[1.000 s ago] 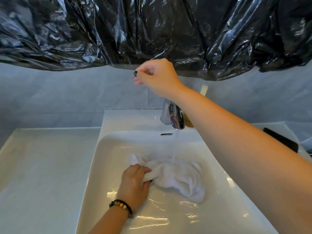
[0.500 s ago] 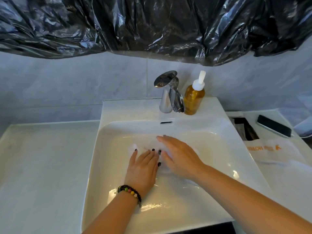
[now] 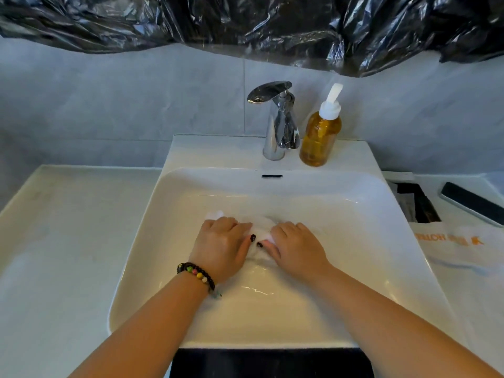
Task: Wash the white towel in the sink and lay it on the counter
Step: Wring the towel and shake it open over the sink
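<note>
The towel (image 3: 261, 233) gripped between the left hand (image 3: 222, 248) and the right hand (image 3: 296, 248) is plain white. The sink (image 3: 354, 214) around both hands is glossy white. Fingernails on both hands are black. The bracelet (image 3: 197, 274) on the left wrist is black with yellow, green and pink beads. Beyond the hands, the faucet (image 3: 279, 121) is mirror chrome. Beyond the right hand, the bottle (image 3: 320, 140) is amber with a white pump. The plastic sheet (image 3: 245, 20) above is glossy black. The wall (image 3: 109, 99) is pale grey. Right of the right hand, the bag (image 3: 461, 249) is white with orange lettering, and the phone (image 3: 473, 201) is black.
</note>
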Tool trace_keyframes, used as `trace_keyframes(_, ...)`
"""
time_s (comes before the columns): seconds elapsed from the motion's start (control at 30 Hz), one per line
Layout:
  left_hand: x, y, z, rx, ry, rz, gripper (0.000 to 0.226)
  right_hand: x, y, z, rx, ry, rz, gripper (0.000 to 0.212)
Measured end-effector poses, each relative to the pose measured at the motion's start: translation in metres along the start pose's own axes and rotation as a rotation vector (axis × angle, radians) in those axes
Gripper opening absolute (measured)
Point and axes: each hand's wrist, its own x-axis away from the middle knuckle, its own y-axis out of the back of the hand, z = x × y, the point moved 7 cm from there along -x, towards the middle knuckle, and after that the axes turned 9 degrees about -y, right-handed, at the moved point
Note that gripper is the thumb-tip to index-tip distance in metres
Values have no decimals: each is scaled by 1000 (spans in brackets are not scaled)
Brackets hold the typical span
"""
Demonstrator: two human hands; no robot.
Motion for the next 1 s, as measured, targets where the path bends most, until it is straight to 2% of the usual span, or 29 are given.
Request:
trace_keyframes(0.07, 5, -13, 5, -28, 71, 190, 54, 0, 10, -3, -124, -64, -54, 40)
trace_keyframes(0.13, 12, -25, 20, 20, 250, 392, 77, -3, 16, -8, -195, -127, -76, 41)
trace_keyframes(0.17, 14, -29, 24, 70, 315, 472, 81, -5, 14, -11, -226, -158, -47, 41)
trace_keyframes(0.23, 12, -31, 19, 98, 319, 524, 64, -6, 3, -14, -306, -208, 151, 42)
trace_keyframes(0.3, 4, -25, 9, 66, 239, 472, 47, 0, -9, -8, -275, -185, 419, 54)
trace_keyframes(0.33, 2, -23, 8, 35, 208, 455, 43, 3, -13, -4, -217, -140, 500, 56)
trace_keyframes(0.4, -2, -17, 7, -78, 161, 426, 39, 5, -13, 4, -144, -71, 547, 55)
trace_keyframes(0.47, -5, -7, 8, -173, 144, 344, 40, 1, -8, 7, -95, -84, 492, 47)
trace_keyframes(0.57, -7, 12, 8, -90, 218, 169, 47, -6, 7, 11, 11, -69, 371, 30)
trace_keyframes(0.67, -7, 39, 4, 14, 284, 7, 40, -8, 36, 12, 45, -102, 279, 31)
trace_keyframes(0.77, -2, 63, -8, 167, 284, -138, 28, 2, 64, 7, -61, -210, 159, 35)
trace_keyframes(0.9, 23, 88, -38, 317, 232, -289, 31, 34, 85, 7, -311, -298, 29, 28)
trace_keyframes(0.97, 45, 101, -50, 332, 294, -314, 30, 54, 96, 11, -374, -347, -10, 25)
trace_keyframes(1.0, 57, 105, -57, 325, 343, -271, 32, 64, 100, 13, -382, -373, -9, 25)
